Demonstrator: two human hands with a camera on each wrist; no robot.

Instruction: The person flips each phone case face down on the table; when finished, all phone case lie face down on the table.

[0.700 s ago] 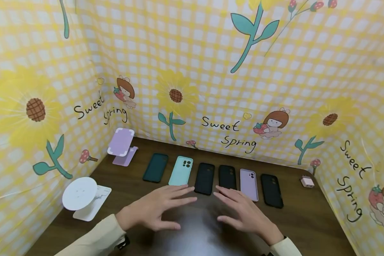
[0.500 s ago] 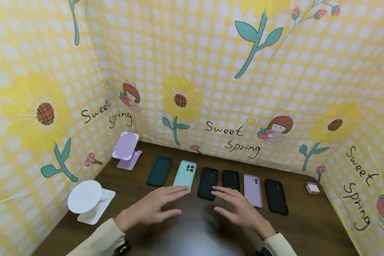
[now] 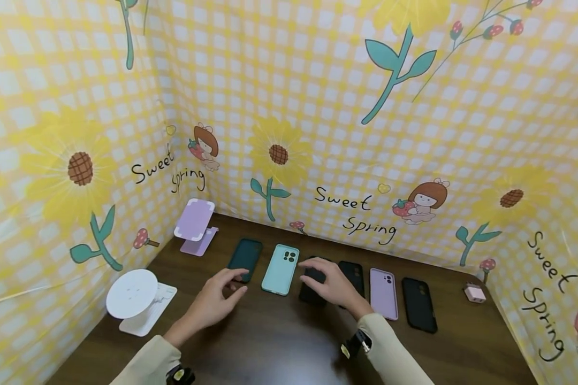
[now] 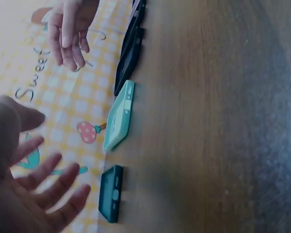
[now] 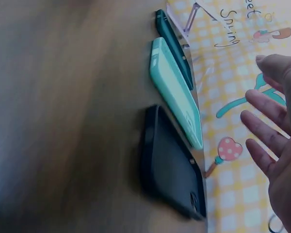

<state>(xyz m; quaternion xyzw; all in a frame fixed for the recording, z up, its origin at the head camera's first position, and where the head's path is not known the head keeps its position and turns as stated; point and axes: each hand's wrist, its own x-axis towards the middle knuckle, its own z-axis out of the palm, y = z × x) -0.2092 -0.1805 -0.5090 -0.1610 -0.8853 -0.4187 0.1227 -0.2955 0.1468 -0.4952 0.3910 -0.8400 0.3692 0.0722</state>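
Several phone cases lie in a row across the table. My left hand (image 3: pixel 217 299) hovers with loosely bent fingers at the near edge of the dark teal phone case (image 3: pixel 246 255), holding nothing. In the left wrist view its fingers appear spread, apart from the case. To the right of the teal one lies a mint phone case (image 3: pixel 279 271), its camera cutouts at the far end. Above a black phone case (image 3: pixel 313 295) is my right hand (image 3: pixel 331 282), hiding much of it. The right wrist view shows that hand's fingers separated, with nothing between them.
A second black case (image 3: pixel 355 275), a lilac case (image 3: pixel 382 294) and another black case (image 3: pixel 419 305) continue the row rightward. A purple stand (image 3: pixel 195 222) and a white round-topped stand (image 3: pixel 132 294) are at left. A pink plug charger (image 3: pixel 475 293) lies far right. Checked cloth (image 3: pixel 289 107) walls the table.
My left hand has moved left from the mint case to the teal one. My right hand has shifted left and forward over the black case. The head view has tilted slightly.
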